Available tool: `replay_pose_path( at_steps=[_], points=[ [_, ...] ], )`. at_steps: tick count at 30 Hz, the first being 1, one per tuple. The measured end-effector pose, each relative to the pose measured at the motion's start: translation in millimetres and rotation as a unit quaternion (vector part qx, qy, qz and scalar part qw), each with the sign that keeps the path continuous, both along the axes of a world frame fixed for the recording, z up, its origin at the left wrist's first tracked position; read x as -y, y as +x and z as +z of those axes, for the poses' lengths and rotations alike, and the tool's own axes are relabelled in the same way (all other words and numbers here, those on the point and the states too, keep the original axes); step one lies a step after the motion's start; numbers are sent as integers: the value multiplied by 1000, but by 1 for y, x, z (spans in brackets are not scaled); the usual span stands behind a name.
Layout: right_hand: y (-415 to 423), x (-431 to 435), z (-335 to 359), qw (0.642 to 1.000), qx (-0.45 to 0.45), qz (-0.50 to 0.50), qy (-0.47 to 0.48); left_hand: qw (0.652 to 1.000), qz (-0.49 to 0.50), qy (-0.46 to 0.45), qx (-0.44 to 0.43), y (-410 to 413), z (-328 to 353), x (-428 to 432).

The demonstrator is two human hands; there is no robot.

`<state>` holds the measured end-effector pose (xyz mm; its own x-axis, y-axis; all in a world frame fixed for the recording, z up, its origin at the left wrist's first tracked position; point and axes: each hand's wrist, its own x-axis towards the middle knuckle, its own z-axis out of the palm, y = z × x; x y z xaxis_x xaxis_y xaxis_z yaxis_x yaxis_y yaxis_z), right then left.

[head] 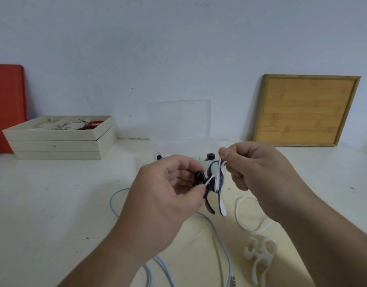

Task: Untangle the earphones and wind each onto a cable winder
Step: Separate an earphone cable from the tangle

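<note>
Left hand (168,195) is gripping the black winder (209,191) above the worktop (54,204), fingers curled round it. Right hand (259,175), at 3 o'clock of it, is pinching the white cable (221,164). Blue cable (116,204) and white winder (261,255) are lying at 6 o'clock.

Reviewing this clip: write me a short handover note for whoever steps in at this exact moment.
Left hand grips the black cable winder above the table.
Right hand pinches the white earphone cable at the winder's top; a few turns are on, and the rest trails on the table.
The blue earphone cable lies loose on the table, not wound.
The white cable winder lies unused at the right.
Left to do: finish the white cable, then wind the blue one onto the white winder.
</note>
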<state>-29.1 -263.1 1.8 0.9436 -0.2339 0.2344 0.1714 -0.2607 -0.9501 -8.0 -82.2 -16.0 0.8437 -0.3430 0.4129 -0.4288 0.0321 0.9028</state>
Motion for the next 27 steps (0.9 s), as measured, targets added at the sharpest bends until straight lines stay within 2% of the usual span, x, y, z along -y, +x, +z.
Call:
replay_pose_path(
  at_steps=[2,5,8,14,18,23,27],
  points=[
    [1,-3,-2,999,-41,23,18,1000,-3,-24,-10,-1,1,1],
    [0,-8,-7,988,-115,92,-37,999,11,-49,-19,-2,1,2],
    [-3,-14,-11,970,-163,172,-62,996,73,-48,-7,1,-1,2],
    [-11,-8,-4,943,-178,264,-98,984,171,-53,-12,7,-2,0],
    [-16,-8,2,923,-162,301,-175,977,209,-29,6,11,-6,-1],
    [-18,-5,14,951,-107,215,-196,970,216,74,86,11,-8,-3],
    [-17,-6,13,950,-20,89,-300,957,185,168,147,2,-8,1]
  ],
)
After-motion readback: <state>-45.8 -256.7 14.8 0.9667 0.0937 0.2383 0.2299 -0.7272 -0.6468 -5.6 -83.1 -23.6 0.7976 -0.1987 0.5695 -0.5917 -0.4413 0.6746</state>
